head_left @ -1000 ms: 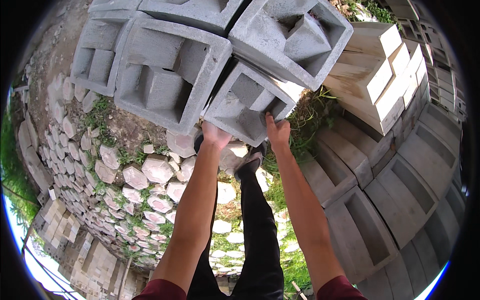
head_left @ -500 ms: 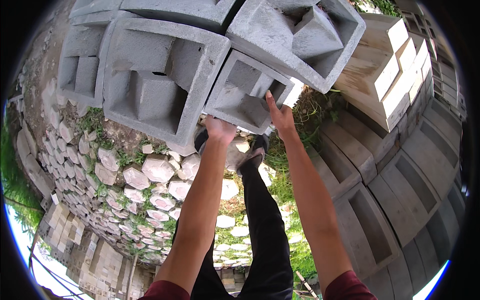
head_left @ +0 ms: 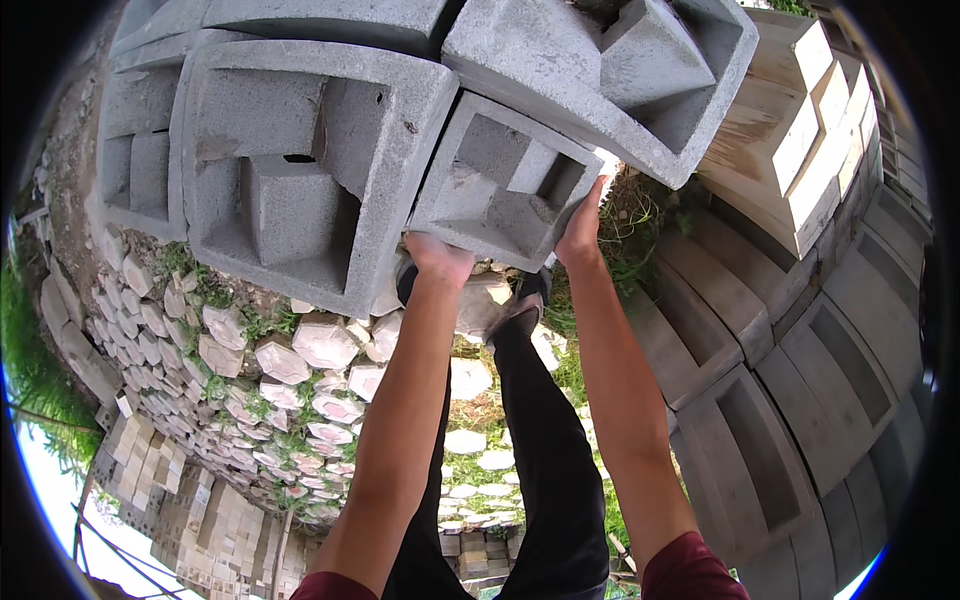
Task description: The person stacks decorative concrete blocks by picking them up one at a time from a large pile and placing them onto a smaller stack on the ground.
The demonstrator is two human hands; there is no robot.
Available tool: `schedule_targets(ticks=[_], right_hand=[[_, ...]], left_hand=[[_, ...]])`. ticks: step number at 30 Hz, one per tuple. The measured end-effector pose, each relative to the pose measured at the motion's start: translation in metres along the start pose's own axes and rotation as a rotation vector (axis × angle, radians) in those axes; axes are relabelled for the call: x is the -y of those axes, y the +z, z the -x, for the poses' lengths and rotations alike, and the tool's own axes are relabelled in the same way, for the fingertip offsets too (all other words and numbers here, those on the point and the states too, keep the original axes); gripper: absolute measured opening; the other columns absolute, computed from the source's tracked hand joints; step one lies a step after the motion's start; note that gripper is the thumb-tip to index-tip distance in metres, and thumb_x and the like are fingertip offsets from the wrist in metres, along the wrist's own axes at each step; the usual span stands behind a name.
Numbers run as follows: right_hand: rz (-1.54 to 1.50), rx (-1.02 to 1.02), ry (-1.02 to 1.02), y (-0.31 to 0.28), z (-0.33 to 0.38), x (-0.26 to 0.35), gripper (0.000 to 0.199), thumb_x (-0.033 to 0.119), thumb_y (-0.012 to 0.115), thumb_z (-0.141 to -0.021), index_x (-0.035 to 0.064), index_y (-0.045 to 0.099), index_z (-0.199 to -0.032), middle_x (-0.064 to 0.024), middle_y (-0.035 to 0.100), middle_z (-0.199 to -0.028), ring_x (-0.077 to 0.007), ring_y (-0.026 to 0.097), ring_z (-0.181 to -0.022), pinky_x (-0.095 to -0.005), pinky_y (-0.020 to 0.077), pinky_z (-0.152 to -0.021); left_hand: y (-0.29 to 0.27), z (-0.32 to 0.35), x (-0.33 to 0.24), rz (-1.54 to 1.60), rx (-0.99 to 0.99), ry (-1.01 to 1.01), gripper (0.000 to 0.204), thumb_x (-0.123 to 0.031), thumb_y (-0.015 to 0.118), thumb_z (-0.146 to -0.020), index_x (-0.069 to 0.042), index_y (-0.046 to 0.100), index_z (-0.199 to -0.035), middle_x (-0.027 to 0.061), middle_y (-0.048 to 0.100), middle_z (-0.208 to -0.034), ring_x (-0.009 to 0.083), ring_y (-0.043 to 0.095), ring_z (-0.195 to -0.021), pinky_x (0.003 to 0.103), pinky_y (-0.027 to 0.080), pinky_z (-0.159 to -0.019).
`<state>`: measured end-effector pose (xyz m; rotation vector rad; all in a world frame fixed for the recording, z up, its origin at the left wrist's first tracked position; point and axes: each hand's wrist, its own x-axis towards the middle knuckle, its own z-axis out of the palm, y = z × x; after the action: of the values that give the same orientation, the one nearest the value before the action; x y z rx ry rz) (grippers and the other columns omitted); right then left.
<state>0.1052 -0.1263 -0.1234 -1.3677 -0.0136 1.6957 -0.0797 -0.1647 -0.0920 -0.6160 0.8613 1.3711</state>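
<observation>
Right in front of you stands a big stack of grey concrete blocks with deep square hollows (head_left: 300, 170). They fill the top of your view, side by side and touching. On your right lies a long row of flat grey concrete slabs with sunken middles (head_left: 790, 400), set one after the other. Above them sits a pile of pale cream blocks (head_left: 790, 130). On your left the ground is covered with many small pinkish-grey paving stones (head_left: 250, 370), and green weeds grow between them.

You are holding a smaller grey hollow concrete block (head_left: 505, 185). It is up in front of you, tilted, and it sits between the big blocks, touching them on both sides. Its open hollow faces you.

Your left hand (head_left: 440, 258) grips the bottom edge of this block, with the fingers curled under it. Your right hand (head_left: 583, 225) is pressed flat along its right side, with the fingers stretched up the edge. Both arms reach straight out. Below them you can see your dark trouser leg and your dark shoe (head_left: 520, 305) on the stones.
</observation>
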Motion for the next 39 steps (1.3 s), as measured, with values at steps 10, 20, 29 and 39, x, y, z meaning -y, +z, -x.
schedule_targets(ticks=[10, 20, 29, 39], right_hand=[[0.53, -0.515, 0.132, 0.033, 0.027, 0.009, 0.077, 0.06, 0.026, -0.094, -0.0064, 0.048, -0.125, -0.0164, 0.052, -0.125, -0.0254, 0.047, -0.114, -0.0349, 0.034, -0.099], [0.692, 0.061, 0.043, 0.047, 0.198, 0.071, 0.037, 0.03, 0.052, -0.095, -0.0042, 0.056, -0.108, -0.0109, 0.062, -0.102, -0.0226, 0.061, -0.098, -0.0337, 0.0491, -0.084], [0.776, 0.399, -0.075, 0.145, 0.427, 0.175, 0.026, 0.022, 0.052, -0.095, -0.0027, 0.058, -0.103, -0.0076, 0.065, -0.092, -0.0131, 0.061, -0.085, -0.0261, 0.0489, -0.074], [0.773, 0.762, 0.037, 0.263, 0.619, 0.193, 0.031, 0.028, 0.05, -0.096, 0.0, 0.058, -0.106, -0.0078, 0.064, -0.096, -0.0146, 0.061, -0.089, -0.0288, 0.0489, -0.079]], left_hand=[[-0.021, 0.024, -0.014, -0.183, -0.184, 0.145, 0.054, -0.04, 0.031, -0.095, -0.006, 0.037, -0.136, 0.0111, 0.038, -0.141, 0.027, 0.033, -0.131, 0.051, 0.023, -0.109], [0.056, 0.186, -0.034, -0.71, -0.048, -0.028, 0.058, -0.042, 0.033, -0.096, -0.002, 0.032, -0.138, 0.0147, 0.042, -0.138, 0.0255, 0.039, -0.129, 0.047, 0.034, -0.102], [0.163, 0.445, -0.11, -1.018, 0.131, 0.333, 0.055, -0.045, 0.04, -0.096, -0.001, 0.043, -0.129, 0.0158, 0.058, -0.118, 0.0236, 0.056, -0.109, 0.037, 0.044, -0.09], [0.169, 0.685, -0.153, -0.871, 0.16, 0.728, 0.048, -0.036, 0.044, -0.096, 0.003, 0.048, -0.123, 0.0183, 0.06, -0.108, 0.0251, 0.06, -0.1, 0.035, 0.047, -0.086]])
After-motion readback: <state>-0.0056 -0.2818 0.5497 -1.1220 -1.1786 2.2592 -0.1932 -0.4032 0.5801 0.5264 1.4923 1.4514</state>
